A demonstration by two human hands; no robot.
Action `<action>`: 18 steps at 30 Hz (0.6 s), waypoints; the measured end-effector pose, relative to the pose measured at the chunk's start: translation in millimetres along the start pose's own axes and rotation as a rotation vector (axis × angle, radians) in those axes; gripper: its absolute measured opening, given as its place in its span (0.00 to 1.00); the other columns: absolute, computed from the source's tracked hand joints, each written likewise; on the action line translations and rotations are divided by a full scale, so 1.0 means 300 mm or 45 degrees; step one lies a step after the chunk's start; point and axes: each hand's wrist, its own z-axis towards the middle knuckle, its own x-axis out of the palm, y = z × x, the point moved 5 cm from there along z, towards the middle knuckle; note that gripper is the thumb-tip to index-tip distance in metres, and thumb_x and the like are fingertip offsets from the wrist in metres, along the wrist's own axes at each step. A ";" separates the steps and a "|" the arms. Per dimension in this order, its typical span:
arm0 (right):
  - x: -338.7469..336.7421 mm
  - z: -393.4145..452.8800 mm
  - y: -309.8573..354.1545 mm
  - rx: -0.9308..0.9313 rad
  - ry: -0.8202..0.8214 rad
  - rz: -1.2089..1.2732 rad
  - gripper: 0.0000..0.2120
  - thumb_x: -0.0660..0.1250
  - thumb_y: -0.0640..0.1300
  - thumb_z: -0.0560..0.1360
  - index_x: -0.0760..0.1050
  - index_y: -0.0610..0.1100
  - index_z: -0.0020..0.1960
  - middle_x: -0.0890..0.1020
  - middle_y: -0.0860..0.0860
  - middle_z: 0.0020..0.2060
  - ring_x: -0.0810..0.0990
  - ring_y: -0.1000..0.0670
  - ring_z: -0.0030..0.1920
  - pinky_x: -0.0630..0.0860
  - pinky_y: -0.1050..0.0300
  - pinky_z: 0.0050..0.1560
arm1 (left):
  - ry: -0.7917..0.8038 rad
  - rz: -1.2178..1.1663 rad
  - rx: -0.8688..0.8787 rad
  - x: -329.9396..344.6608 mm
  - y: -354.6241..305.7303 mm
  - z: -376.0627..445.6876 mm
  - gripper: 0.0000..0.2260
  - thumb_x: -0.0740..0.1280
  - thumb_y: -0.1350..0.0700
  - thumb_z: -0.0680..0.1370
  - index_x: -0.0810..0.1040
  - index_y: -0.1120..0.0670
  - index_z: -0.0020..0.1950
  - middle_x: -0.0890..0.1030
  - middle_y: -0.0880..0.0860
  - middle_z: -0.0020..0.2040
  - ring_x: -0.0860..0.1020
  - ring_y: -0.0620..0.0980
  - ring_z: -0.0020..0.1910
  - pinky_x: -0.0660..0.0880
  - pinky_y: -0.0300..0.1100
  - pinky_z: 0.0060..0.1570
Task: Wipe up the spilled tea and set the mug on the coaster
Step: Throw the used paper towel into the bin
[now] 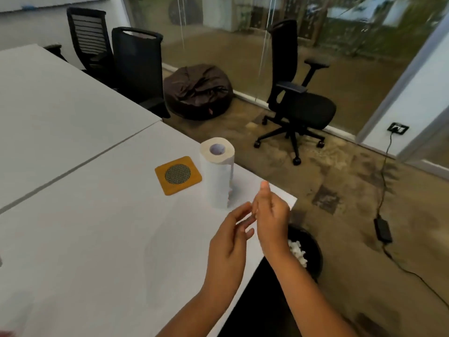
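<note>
Hovering empty over the table's near right corner [289, 199], the left hand [228, 242] and right hand [272, 215] brush loosely spread fingers together, probably shedding damp. The coaster [178, 175] waits left of the paper roll [218, 172], likely staged for wiping; the mug is not in view.

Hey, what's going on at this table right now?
A person holds both hands together above the corner of the white table, left hand and right hand, neither holding anything. A paper towel roll stands upright beside an empty wooden coaster. Crumpled white paper lies in the black bin below. No mug is in view.
</note>
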 end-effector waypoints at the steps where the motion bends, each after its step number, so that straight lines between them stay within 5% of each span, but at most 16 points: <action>1: -0.046 0.012 0.003 -0.047 -0.023 0.000 0.18 0.54 0.52 0.78 0.68 0.54 0.30 0.73 0.56 0.26 0.73 0.60 0.29 0.71 0.69 0.32 | 0.096 0.014 0.045 0.051 -0.011 0.003 0.17 0.54 0.56 0.81 0.66 0.33 0.61 0.72 0.27 0.59 0.71 0.32 0.61 0.69 0.27 0.59; 4: -0.205 0.034 -0.004 -0.150 -0.162 -0.012 0.11 0.52 0.43 0.79 0.70 0.52 0.43 0.73 0.53 0.43 0.76 0.63 0.41 0.73 0.71 0.43 | 0.405 0.096 0.188 0.206 -0.043 0.039 0.21 0.54 0.58 0.81 0.57 0.34 0.67 0.60 0.29 0.68 0.60 0.26 0.66 0.57 0.23 0.64; 8: -0.428 0.024 -0.056 -0.212 -0.374 -0.091 0.10 0.51 0.35 0.81 0.70 0.42 0.50 0.70 0.53 0.51 0.74 0.66 0.50 0.70 0.74 0.51 | 0.794 0.105 0.261 0.417 -0.064 0.058 0.22 0.53 0.57 0.82 0.47 0.41 0.70 0.52 0.35 0.71 0.51 0.22 0.67 0.49 0.19 0.64; 11: -0.557 0.037 -0.104 -0.274 -0.544 -0.250 0.10 0.51 0.45 0.80 0.69 0.57 0.49 0.72 0.44 0.53 0.73 0.58 0.52 0.70 0.66 0.55 | 1.028 0.088 0.366 0.559 -0.049 0.038 0.25 0.53 0.51 0.81 0.38 0.38 0.69 0.42 0.36 0.73 0.44 0.31 0.72 0.44 0.22 0.67; 18: -0.671 0.158 -0.434 0.106 -0.449 -0.316 0.12 0.51 0.39 0.81 0.69 0.38 0.59 0.70 0.43 0.64 0.68 0.56 0.65 0.64 0.72 0.61 | 0.999 0.411 0.093 0.753 0.210 0.223 0.27 0.54 0.56 0.81 0.42 0.53 0.75 0.44 0.53 0.77 0.44 0.46 0.75 0.47 0.39 0.71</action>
